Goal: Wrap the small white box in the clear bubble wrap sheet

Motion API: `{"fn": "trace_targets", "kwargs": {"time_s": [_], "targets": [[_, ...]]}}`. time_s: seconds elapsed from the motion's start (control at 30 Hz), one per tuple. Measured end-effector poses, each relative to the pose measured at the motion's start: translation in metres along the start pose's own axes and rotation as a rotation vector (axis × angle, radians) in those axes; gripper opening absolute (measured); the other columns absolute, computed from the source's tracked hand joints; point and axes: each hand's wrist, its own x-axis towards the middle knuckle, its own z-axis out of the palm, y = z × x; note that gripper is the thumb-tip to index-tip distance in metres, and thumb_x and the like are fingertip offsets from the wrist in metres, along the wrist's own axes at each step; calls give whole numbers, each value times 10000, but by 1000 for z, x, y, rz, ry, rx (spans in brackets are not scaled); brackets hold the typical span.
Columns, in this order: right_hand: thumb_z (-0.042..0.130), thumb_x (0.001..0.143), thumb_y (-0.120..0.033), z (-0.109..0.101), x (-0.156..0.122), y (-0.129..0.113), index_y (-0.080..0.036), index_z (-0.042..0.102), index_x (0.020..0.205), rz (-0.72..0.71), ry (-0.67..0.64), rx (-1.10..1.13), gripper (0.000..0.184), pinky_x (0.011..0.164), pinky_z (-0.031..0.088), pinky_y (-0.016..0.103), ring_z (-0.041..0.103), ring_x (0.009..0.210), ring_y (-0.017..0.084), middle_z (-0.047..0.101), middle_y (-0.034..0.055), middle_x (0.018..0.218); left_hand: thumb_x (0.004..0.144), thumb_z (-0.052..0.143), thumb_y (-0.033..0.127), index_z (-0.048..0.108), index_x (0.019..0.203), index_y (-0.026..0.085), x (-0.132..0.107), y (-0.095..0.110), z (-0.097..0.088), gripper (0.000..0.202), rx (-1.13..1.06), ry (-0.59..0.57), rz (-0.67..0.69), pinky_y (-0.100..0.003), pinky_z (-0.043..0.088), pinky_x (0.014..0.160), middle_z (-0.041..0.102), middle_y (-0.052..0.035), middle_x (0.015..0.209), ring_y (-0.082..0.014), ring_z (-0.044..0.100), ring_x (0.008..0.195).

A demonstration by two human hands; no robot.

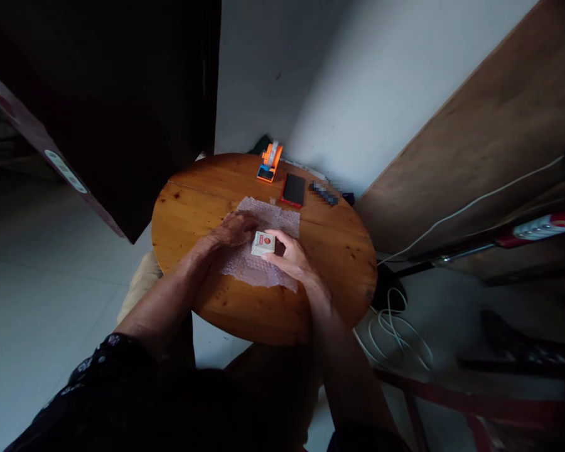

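Observation:
A sheet of bubble wrap (pixel 273 216) lies spread on a round wooden table (pixel 339 251). A small white box with a red label (pixel 262 243) stands on the wrap near its middle. My right hand (pixel 292 256) is curled round the box from the right, fingers on its top edge and side. My left hand (pixel 233 229) rests palm down on the wrap just left of the box, fingers bent and touching the box's far side.
At the table's far edge stand an orange tape dispenser (pixel 269 162), a dark phone in a red case (pixel 293 189) and a small dark bar-shaped item (pixel 323 193). White cable (pixel 395 333) coils on the floor to the right. A wooden board (pixel 475 132) leans at right.

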Motion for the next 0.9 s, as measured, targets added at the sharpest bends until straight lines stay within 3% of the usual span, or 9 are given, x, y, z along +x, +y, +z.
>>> {"fn": "trace_targets", "kwargs": {"time_s": [0.3,0.47,0.6,0.7,0.8,0.9], "targets": [[701,708,-246,-1,1,-5,-227,607,1217,0,-18,15,518,922,501,360,657,1005,223,710,32,1118,839,530,212,742,1059,187,2,-3,2,306,4,9,23,-315,479,1023,703,-77,1201,-227,629,1148],[711,684,-213,-8,-1,-14,-227,518,1365,34,-58,4,709,1021,459,415,609,1152,262,648,79,1272,809,558,186,752,980,195,2,-3,6,259,-70,40,12,-332,491,1004,729,-72,1117,-231,646,1098],[729,687,-247,-15,-3,-14,-235,499,1381,81,-112,99,731,1057,435,439,588,1190,266,634,75,1283,789,549,128,738,1038,149,4,-3,7,313,-167,121,-51,-337,486,1012,725,-96,1146,-232,643,1100],[729,704,-284,-17,-3,-9,-250,515,1359,119,-133,184,690,1041,446,436,601,1159,256,650,54,1248,803,523,118,714,1106,123,2,3,-4,358,-184,158,-87,-328,516,956,704,-117,1200,-226,653,1069],[713,744,-353,-16,-1,-3,-264,550,1315,144,-129,283,601,989,480,418,612,1134,248,653,49,1248,801,555,156,720,1096,150,-16,19,-28,338,-165,140,-90,-338,530,891,715,-98,1153,-228,667,988],[695,778,-406,-13,1,0,-271,610,1234,139,-89,327,484,959,489,402,615,1116,243,672,41,1201,820,632,299,730,1048,210,-53,40,-47,263,-71,17,91,-385,478,985,719,-60,1074,-242,649,1037]]}}
